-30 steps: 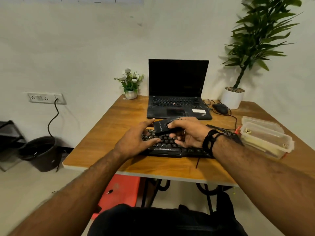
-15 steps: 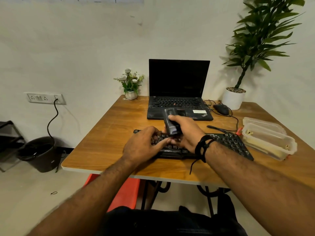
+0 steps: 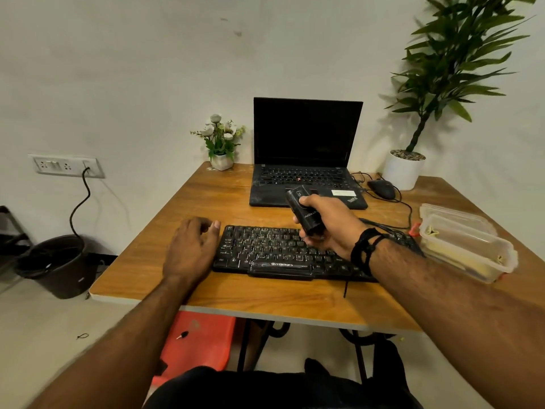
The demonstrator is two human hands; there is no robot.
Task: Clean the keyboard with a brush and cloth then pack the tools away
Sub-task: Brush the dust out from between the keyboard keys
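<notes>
beside the keyboard (image 3: 283,252) left edge, left hand (image 3: 191,249) rests flat.

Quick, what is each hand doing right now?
Left hand: open, fingers relaxed, resting on the wooden table beside the black keyboard.
Right hand: closed in a grip on a small black cylindrical tool above the keyboard.

Dim, even indoor light; soft shadows on wall; wide-angle bending at edges; slight softness.
</notes>
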